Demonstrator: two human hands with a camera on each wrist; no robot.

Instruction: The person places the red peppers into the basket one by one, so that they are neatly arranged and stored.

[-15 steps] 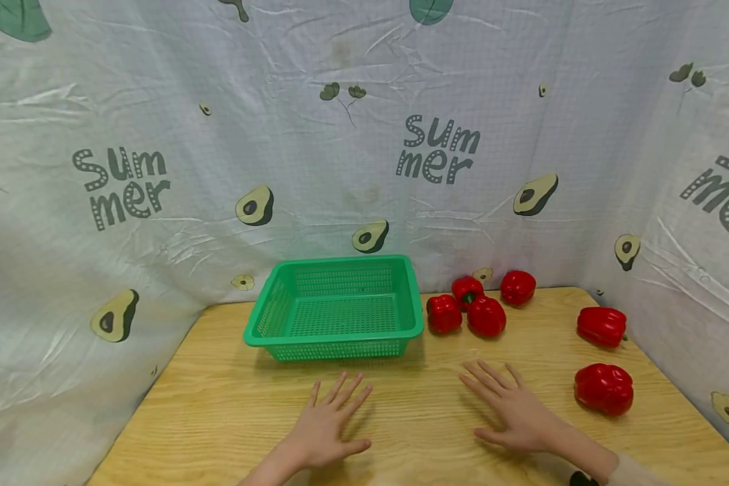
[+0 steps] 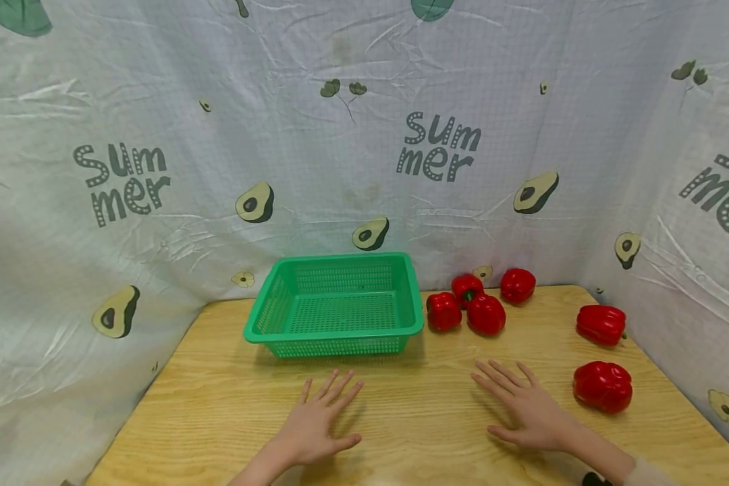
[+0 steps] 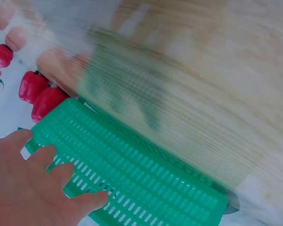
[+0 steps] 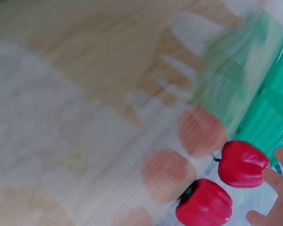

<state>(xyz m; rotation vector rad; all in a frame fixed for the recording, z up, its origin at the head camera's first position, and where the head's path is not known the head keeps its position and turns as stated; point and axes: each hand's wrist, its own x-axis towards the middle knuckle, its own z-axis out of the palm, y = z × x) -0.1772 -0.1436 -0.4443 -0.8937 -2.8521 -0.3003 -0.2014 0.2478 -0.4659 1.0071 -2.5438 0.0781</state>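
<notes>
My left hand [image 2: 311, 426] hovers low over the near middle of the wooden table, fingers spread and holding nothing. To its right, my right hand [image 2: 531, 413] is likewise spread and bare. A green plastic basket [image 2: 334, 347] with slotted walls stands beyond the left hand, and no contents show in it. Close to the basket's right side sit a red bell pepper [image 2: 444, 312], another red bell pepper [image 2: 486, 315] and a third [image 2: 466, 287] behind them. Nearest the right hand, off to its right, lies a large red bell pepper [image 2: 603, 387].
One red bell pepper [image 2: 601, 325] lies by the table's right edge, and another [image 2: 518, 286] at the back. A white curtain [image 2: 316, 155] printed with avocados rises behind the wooden table [image 2: 212, 385] and along its sides. The tabletop mirrors hands and peppers in both wrist views.
Both hands have drifted slightly apart, the left one leftward and the right one rightward. The basket and peppers have stayed in place.
</notes>
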